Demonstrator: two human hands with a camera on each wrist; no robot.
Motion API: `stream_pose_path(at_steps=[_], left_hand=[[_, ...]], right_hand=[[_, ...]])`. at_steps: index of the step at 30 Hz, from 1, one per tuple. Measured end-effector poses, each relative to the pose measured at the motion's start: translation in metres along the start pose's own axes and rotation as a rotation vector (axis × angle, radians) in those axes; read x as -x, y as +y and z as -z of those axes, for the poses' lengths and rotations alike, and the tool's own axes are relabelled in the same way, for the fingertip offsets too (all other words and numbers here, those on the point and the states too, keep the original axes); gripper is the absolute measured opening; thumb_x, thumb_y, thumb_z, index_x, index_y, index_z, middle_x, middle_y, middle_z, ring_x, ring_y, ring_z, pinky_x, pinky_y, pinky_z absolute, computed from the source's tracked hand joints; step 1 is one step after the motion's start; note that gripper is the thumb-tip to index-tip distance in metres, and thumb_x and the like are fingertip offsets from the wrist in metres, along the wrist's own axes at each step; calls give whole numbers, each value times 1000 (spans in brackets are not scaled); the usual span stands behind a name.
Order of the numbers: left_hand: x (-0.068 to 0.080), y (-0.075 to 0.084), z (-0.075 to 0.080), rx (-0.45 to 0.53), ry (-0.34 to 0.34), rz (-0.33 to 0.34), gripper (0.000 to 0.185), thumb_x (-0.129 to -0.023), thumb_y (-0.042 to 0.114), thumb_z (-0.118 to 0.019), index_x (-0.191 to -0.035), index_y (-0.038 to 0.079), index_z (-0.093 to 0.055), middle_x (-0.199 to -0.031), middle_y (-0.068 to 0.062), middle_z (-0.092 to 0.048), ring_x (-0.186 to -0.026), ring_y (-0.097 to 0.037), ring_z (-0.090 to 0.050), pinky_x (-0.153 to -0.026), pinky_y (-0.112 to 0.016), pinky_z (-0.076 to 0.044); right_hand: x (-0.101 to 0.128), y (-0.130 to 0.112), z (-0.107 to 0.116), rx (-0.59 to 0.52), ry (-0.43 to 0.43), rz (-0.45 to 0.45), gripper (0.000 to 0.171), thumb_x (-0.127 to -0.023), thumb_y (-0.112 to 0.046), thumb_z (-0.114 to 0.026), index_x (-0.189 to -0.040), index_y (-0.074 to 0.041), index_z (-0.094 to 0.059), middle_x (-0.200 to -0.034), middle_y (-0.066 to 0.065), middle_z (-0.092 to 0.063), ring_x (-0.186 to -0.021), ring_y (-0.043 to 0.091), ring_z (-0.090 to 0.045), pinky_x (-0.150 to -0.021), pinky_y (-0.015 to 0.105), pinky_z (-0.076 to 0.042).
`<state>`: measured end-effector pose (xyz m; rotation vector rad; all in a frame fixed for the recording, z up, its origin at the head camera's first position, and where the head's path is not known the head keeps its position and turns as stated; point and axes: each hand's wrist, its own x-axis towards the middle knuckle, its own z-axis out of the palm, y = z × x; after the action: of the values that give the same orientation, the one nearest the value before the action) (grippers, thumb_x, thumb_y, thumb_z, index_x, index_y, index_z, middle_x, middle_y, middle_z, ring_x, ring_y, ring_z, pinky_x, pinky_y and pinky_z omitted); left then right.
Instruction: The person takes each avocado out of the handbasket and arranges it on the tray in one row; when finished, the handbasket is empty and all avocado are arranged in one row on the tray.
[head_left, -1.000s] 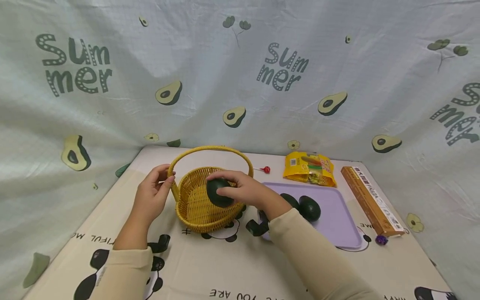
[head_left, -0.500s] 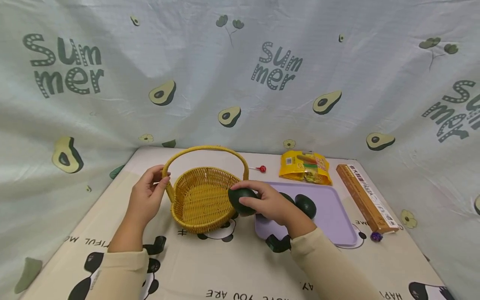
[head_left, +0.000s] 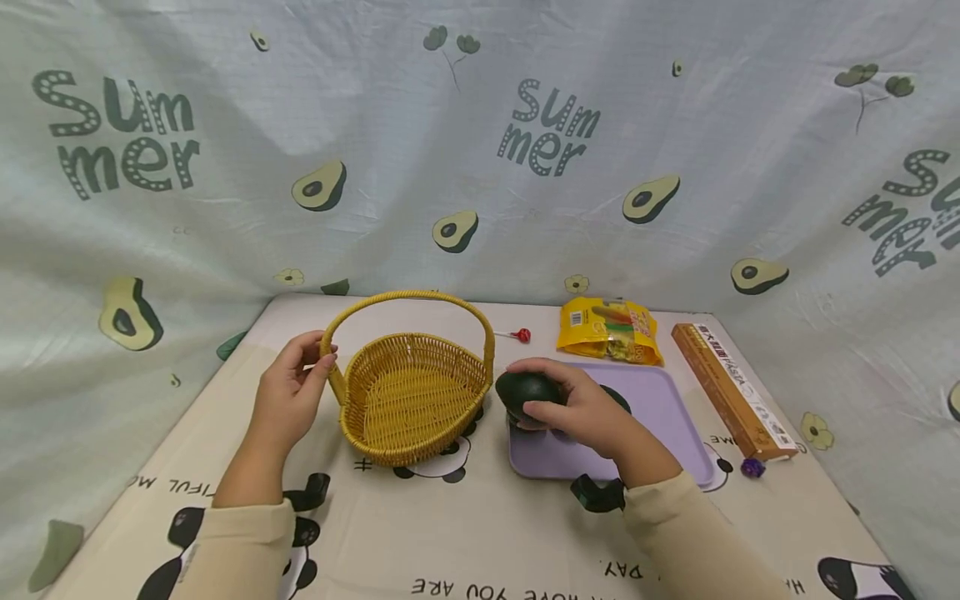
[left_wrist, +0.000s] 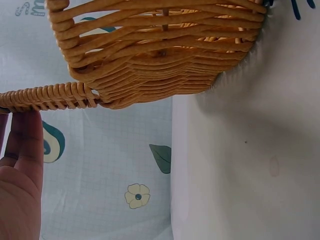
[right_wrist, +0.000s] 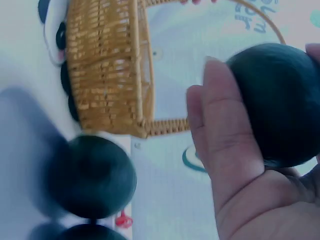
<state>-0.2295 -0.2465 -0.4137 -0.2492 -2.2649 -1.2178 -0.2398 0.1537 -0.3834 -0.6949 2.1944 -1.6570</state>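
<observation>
A yellow wicker basket stands on the table with its inside bare. My left hand grips the left side of its arched handle. Near the left edge of the lilac tray, my right hand holds a dark green avocado between thumb and fingers. Part of another avocado shows behind that hand. In the right wrist view, a loose avocado lies below the held one, and a further dark round shape is cut off by the frame's lower edge.
Behind the tray lies a yellow food bag. A red lollipop is left of the bag. On the right are a long pasta box and a purple lollipop. A printed curtain hangs behind the table.
My right hand has carried the avocado rightward from above the basket to the tray's left side. My left hand keeps its grip on the handle. The view has shifted slightly.
</observation>
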Motion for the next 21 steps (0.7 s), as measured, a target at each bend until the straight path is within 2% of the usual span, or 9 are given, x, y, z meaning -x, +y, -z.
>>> stream_pose_path(at_steps=[2, 5, 7, 10, 12, 17, 21], left_hand=[[0, 0, 0, 0, 3, -4, 31, -107, 15, -55, -136, 5, -56, -119, -16, -67, -104, 9, -56, -88, -1, -46], [0, 0, -1, -4, 6, -11, 31, -107, 14, -55, -136, 4, -56, -118, -14, -67, -104, 9, -55, -89, -1, -46], [0, 0, -1, -10, 7, -11, 31, -107, 15, -55, -136, 5, -56, -118, -13, -67, -104, 9, -55, -88, -1, -46], [0, 0, -1, -15, 9, -7, 31, -107, 15, -55, -136, 5, -56, -118, -13, -67, -104, 9, -55, -88, -1, -46], [-1, 0, -1, -20, 9, -6, 31, -107, 16, -55, -136, 5, -56, -118, -13, -67, -104, 9, -55, -88, -1, -45], [0, 1, 0, -22, 7, -4, 31, -107, 15, -55, -136, 5, -56, -117, -14, -67, -103, 9, -55, -88, -1, -45], [0, 1, -1, -23, 6, -4, 31, -107, 15, -55, -136, 4, -56, -117, -14, -67, -103, 9, -55, -88, 0, -45]], right_hand=[[4, 3, 6, -4, 24, -11, 53, -92, -13, -77, -140, -24, -59, -148, 12, -50, -122, 40, -55, -92, 45, -60], [10, 7, 15, 50, 78, -29, 59, -86, -14, -83, -139, -26, -58, -147, 10, -50, -123, 39, -53, -90, 41, -57], [14, 10, 21, 72, 118, -30, 61, -85, -14, -83, -139, -23, -57, -146, 11, -52, -122, 38, -54, -92, 39, -56], [20, 13, 30, 93, 174, -25, 57, -90, -16, -79, -141, -16, -54, -143, 15, -54, -117, 35, -57, -92, 34, -56], [23, 15, 35, 47, 193, -20, 54, -94, -14, -74, -143, -12, -52, -144, 18, -52, -119, 35, -58, -94, 34, -58], [31, 19, 47, -100, 213, -7, 46, -103, -9, -61, -146, -13, -47, -152, 20, -40, -132, 44, -50, -91, 45, -61], [39, 26, 58, -37, 294, -23, 42, -104, -19, -62, -144, -15, -51, -154, 19, -40, -135, 47, -48, -92, 41, -60]])
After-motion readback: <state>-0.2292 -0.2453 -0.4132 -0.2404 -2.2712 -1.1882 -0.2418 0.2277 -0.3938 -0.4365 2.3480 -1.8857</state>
